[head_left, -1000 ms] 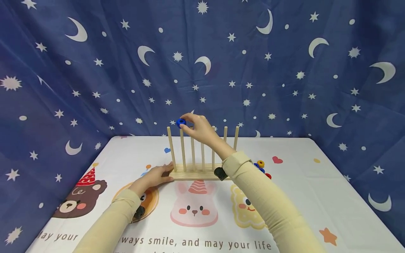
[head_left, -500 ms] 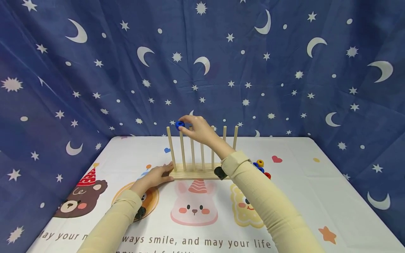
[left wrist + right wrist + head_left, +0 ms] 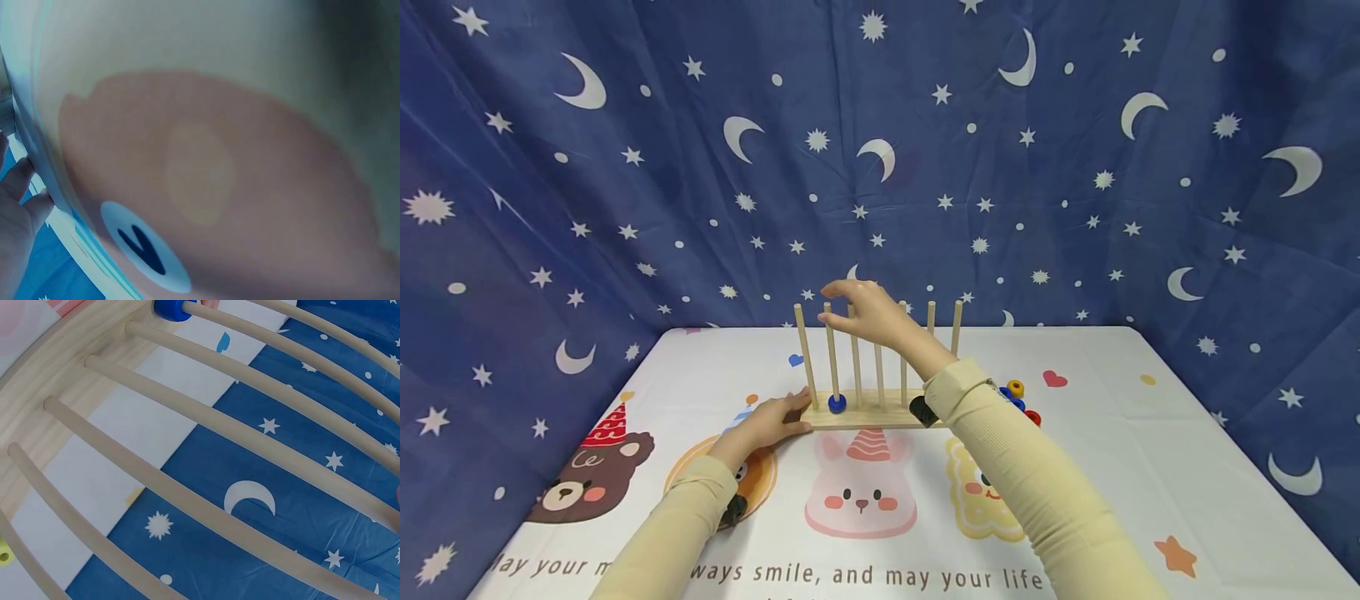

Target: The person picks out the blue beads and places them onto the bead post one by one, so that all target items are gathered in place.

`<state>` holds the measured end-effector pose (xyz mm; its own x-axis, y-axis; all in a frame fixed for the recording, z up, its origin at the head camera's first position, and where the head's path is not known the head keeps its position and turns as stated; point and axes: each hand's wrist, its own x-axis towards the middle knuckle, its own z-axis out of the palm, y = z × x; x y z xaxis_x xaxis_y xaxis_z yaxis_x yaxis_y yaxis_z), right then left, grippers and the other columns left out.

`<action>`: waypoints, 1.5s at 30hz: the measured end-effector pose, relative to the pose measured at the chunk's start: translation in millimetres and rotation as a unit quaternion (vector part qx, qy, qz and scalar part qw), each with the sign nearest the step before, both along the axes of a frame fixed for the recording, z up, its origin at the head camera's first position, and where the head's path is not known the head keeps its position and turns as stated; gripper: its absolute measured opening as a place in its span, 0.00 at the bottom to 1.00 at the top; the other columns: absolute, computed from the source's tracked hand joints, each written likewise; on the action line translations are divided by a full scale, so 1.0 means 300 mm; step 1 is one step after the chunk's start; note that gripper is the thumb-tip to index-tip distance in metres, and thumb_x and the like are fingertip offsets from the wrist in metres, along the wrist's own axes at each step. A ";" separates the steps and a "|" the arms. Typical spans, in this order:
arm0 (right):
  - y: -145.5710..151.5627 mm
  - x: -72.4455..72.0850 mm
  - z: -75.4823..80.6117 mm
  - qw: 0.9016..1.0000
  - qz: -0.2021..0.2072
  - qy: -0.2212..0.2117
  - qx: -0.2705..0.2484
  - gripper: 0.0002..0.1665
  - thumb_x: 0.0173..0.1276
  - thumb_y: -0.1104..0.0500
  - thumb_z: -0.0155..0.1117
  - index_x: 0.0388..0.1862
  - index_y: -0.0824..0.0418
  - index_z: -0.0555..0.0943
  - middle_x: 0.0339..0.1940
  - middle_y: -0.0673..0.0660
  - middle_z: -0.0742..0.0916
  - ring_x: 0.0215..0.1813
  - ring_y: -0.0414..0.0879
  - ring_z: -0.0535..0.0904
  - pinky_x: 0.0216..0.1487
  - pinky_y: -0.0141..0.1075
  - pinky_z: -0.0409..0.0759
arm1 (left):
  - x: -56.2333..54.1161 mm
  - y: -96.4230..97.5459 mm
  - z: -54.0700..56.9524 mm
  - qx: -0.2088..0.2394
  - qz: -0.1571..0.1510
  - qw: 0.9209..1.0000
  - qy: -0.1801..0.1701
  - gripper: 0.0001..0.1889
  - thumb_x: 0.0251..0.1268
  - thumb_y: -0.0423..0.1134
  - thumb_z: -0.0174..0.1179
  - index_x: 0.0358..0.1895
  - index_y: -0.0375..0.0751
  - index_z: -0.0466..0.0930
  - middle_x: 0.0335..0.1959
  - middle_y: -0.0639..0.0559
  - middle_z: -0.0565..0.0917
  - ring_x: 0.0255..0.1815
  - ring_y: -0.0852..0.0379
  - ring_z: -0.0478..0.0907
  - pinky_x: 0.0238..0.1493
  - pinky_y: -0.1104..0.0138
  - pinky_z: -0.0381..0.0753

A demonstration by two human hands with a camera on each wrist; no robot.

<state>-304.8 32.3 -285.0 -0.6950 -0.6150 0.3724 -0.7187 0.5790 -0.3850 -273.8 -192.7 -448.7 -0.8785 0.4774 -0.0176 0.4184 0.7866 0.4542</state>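
A wooden rack (image 3: 865,417) with several upright pegs stands on the table. Around the second peg from the left, a blue ring (image 3: 837,404) lies down on the base; the right wrist view shows the same blue ring (image 3: 172,309) at the foot of its peg. My right hand (image 3: 868,312) hovers by the top of that peg, thumb and fingers apart, holding nothing. At the rack's left end, my left hand (image 3: 767,421) rests its fingers against the base. Mostly the printed cloth fills the left wrist view, with part of the left hand (image 3: 19,219) at its edge.
Right of the rack, partly behind the right sleeve, lie several loose rings, among them a yellow ring (image 3: 1016,388) and a red ring (image 3: 1033,417). A white printed tablecloth (image 3: 1097,467) covers the table. Behind it hangs a blue star-patterned curtain (image 3: 925,167).
The blue ring has left my right hand's fingers and dropped down the second peg onto the base. My right hand stays near the peg's top; the left hand has not moved.
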 end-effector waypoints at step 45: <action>0.131 0.131 -0.013 0.986 0.056 0.081 -0.135 0.20 0.65 0.63 0.62 0.57 0.66 0.77 0.56 0.61 0.83 0.59 0.52 0.78 0.60 0.41 0.77 | 0.010 0.009 0.015 0.016 -0.004 1.000 -0.025 0.33 0.65 0.43 0.58 0.67 0.27 0.60 0.71 0.32 0.57 0.70 0.28 0.54 0.70 0.42 0.55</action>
